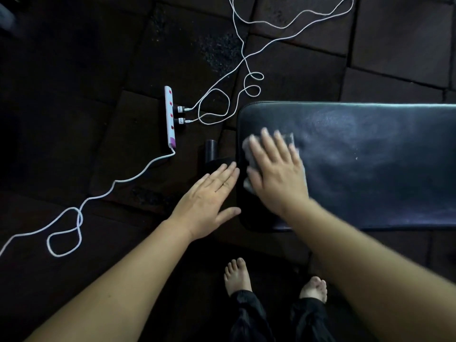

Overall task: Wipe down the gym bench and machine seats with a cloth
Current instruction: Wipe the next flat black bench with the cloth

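Observation:
A black padded gym bench (365,164) runs from the middle of the view off the right edge, its surface streaked with a dull sheen. My right hand (276,174) lies flat, fingers straight and spread, pressing a pale grey cloth (248,150) onto the bench's left end; most of the cloth is hidden under the palm. My left hand (209,203) is flat with straight fingers just off the bench's left end, its fingertips and thumb at the pad's edge, holding nothing.
A white power strip (170,117) with two plugged adapters lies on the dark rubber floor tiles to the left, white cables (244,58) looping around it. A black round bench foot (212,149) sits beside the pad. My bare feet (237,275) stand below.

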